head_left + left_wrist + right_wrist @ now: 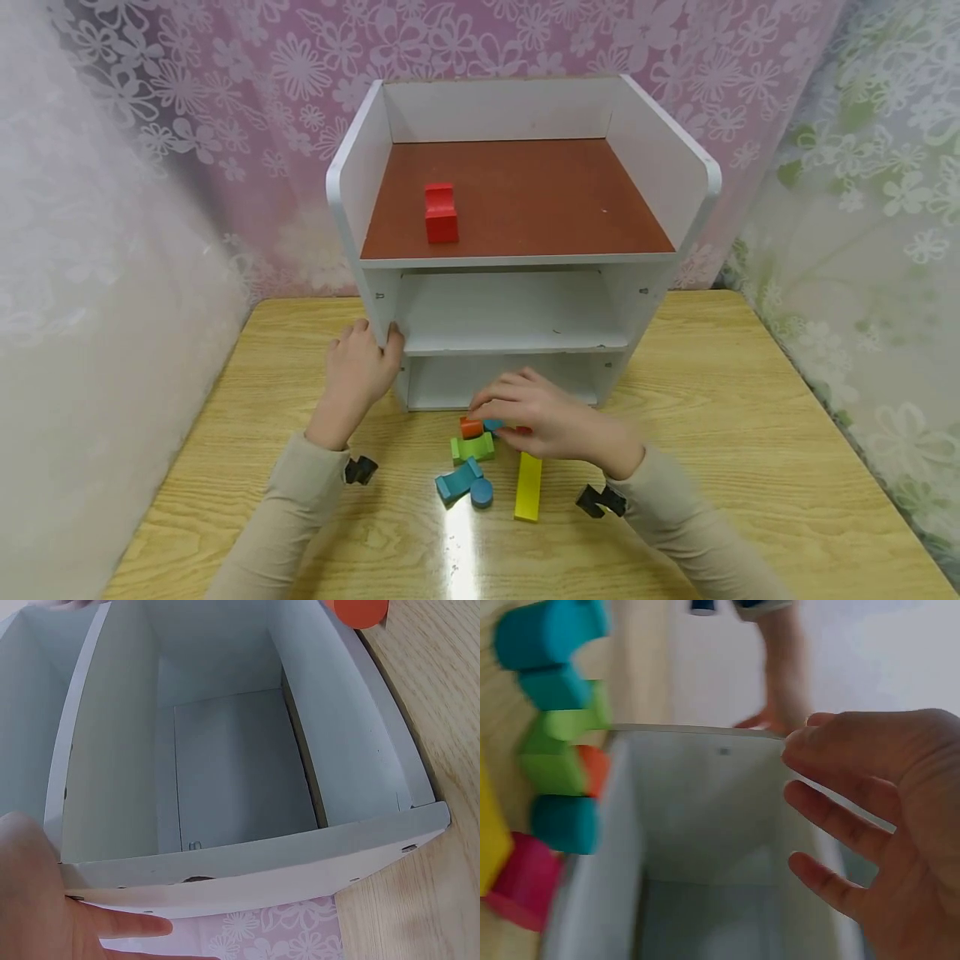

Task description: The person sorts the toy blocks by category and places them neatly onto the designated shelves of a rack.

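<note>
A small white shelf unit [513,312] with a brown top stands on the table. My left hand [360,362] grips its left side panel, thumb at the front edge; in the left wrist view the fingers [127,922] lie along the outside. Before the lowest compartment, my right hand [543,417] hovers with nothing in it, its fingers apart in the right wrist view. Near it lie an orange cylinder [471,428], a green curved block [474,449], a blue block [492,425] and a crimson block [525,881], which the hand mostly covers in the head view.
On the brown top sits a red curved block [441,215]. Closer to me on the wooden table [750,467] are a teal curved block [459,482], a blue cylinder [482,492] and a long yellow block [528,492]. A pink flowered curtain [300,150] hangs behind.
</note>
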### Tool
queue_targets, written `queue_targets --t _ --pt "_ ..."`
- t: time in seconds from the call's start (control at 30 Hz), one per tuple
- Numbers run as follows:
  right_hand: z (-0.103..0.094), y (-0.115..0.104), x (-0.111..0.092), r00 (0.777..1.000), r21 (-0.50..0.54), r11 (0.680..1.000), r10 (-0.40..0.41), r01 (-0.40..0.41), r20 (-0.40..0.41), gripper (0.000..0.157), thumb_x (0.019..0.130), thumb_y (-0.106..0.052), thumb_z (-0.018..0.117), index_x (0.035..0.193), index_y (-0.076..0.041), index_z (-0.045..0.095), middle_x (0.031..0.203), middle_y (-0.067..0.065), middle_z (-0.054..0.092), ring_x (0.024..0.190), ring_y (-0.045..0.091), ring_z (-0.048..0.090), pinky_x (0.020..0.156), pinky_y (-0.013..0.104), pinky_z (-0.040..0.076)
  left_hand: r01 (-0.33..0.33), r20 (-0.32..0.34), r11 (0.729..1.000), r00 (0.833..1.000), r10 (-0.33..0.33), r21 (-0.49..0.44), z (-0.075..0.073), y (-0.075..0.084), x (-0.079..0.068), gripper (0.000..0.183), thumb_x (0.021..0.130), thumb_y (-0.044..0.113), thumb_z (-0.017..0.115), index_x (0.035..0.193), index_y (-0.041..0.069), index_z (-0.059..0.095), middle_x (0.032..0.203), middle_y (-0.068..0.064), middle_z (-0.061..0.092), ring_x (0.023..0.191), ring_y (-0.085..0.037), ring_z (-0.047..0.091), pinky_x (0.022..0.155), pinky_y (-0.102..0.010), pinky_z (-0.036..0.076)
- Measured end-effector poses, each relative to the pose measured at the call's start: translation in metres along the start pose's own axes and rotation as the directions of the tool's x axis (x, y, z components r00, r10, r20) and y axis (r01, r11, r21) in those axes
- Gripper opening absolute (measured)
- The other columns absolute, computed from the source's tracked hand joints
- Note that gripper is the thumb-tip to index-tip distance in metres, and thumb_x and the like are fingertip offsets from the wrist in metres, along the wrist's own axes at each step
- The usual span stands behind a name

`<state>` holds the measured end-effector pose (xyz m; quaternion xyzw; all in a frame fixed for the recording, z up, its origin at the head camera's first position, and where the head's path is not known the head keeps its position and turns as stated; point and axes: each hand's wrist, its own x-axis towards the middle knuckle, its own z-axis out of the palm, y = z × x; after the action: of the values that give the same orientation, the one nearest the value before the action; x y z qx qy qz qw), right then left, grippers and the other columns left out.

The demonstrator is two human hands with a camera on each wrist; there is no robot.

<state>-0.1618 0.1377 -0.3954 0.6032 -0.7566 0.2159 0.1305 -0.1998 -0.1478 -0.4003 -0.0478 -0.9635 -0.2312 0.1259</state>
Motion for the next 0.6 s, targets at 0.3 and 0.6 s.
queue_targets --t 0.3,0.6 --pt "0.035 0.008 -0.011 0.993 -0.037 0.998 0.044 -0.041 0.112 0.052 0.080 0.008 0.065 0.127 -0.015 0.067 0.130 -0.003 0.062 0.121 0.020 0.053 0.096 0.048 0.043 -0.001 0.007 1.000 1.000 0.001 -0.003 -0.001 0.000 -0.001 0.053 0.103 0.043 0.029 0.125 0.006 0.060 0.108 -0.020 0.061 0.093 -0.041 0.056 0.079 -0.056 0.042" --pt "0.054 0.013 -0.015 0.974 -0.088 0.995 0.074 -0.057 0.212 0.058 0.082 0.012 0.060 0.132 -0.016 0.062 0.135 -0.001 0.059 0.127 0.022 0.048 0.102 0.049 0.038 0.001 0.004 1.000 1.000 -0.001 -0.007 -0.001 0.001 -0.001 0.053 0.103 0.042 0.029 0.126 0.006 0.060 0.108 -0.020 0.061 0.093 -0.041 0.056 0.079 -0.056 0.042"
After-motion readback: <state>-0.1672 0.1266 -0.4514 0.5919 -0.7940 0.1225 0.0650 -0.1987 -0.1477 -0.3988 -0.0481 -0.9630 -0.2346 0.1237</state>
